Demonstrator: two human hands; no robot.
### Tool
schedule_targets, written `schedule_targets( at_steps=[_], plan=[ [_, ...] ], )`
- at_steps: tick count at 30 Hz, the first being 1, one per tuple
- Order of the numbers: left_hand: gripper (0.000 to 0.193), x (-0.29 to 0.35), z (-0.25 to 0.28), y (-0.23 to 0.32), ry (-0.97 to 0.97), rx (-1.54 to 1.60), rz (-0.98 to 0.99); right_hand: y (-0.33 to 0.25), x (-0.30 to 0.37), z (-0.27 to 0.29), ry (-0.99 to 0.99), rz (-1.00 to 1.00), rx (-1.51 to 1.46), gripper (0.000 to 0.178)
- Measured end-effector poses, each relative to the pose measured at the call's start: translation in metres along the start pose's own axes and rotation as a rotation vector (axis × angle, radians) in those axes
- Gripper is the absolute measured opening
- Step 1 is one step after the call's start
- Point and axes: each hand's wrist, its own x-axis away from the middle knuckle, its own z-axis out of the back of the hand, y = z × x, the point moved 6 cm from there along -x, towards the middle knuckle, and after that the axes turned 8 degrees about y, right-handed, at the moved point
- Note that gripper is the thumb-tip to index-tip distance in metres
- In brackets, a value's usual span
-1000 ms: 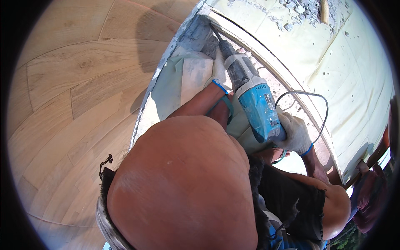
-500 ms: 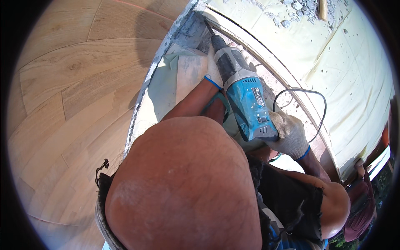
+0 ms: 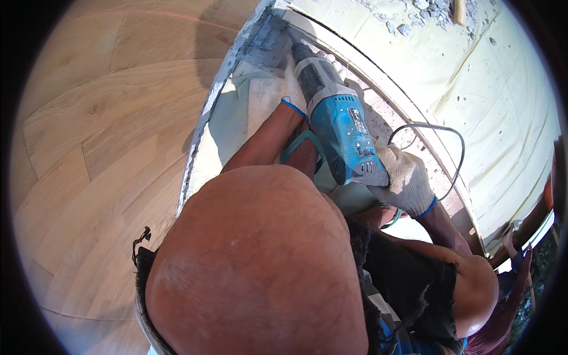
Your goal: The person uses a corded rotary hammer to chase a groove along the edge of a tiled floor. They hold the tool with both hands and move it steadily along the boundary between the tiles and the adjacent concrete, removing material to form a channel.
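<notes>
Grip at the rear of the blue power tool (image 3: 346,133) is supplied by the gloved right hand (image 3: 409,180), closed round the handle, while the front barrel is supported by the gloved left hand (image 3: 294,89), apparently wrapped about it from beneath, though most of its fingers are hidden. The load is best shared: the nose should be steadied with the left, the push given from the right along the tool's axis and built gradually, so that any skid can be checked. The right wrist is carried nearly straight, its forearm (image 3: 442,226) brought in from the lower right; the left forearm (image 3: 260,142) is stretched forward from behind the bare knee (image 3: 254,248), and the tool is met at an angle. Beyond the hands, the tool is slanted up and leftward, its chuck (image 3: 302,52) aimed into the corner of a grey recess (image 3: 272,44); whether contact is made there cannot be told, as the tip is blurred. The pale edge strip (image 3: 355,63) just beside the barrel should be spared, and the looped cable (image 3: 426,125) kept off the bit. Farther out, rubble (image 3: 404,29) is scattered over a pale sheet (image 3: 497,118).
</notes>
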Motion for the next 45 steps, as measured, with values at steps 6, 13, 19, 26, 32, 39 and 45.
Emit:
schedule_targets(
  at_steps=[6, 13, 19, 26, 32, 39, 45],
  plan=[
    [0.088, 0.009, -0.008, 0.007, 0.202, -0.090, -0.064, 0.015, -0.001, -0.002, 0.017, -0.003, -0.020, 0.051],
    [0.087, -0.037, 0.053, 0.013, 0.084, 0.028, -0.092, 0.026, -0.009, -0.004, -0.032, 0.059, -0.001, 0.049],
    [0.080, 0.017, -0.014, 0.005, 0.126, -0.067, -0.057, 0.028, 0.001, 0.007, -0.080, -0.061, -0.024, 0.074],
    [0.087, 0.037, -0.023, -0.005, 0.206, -0.101, -0.051, 0.028, 0.041, 0.001, 0.077, -0.004, -0.079, 0.066],
    [0.089, 0.042, -0.023, -0.008, 0.189, -0.121, -0.058, 0.019, 0.042, 0.004, 0.085, -0.016, 0.001, 0.060],
    [0.100, 0.036, -0.021, -0.009, 0.186, -0.164, -0.111, 0.021, 0.040, -0.002, 0.033, 0.001, 0.054, 0.062],
    [0.094, 0.014, -0.001, 0.000, 0.132, -0.183, -0.140, 0.031, 0.034, -0.006, 0.055, 0.056, -0.022, 0.063]
  ],
)
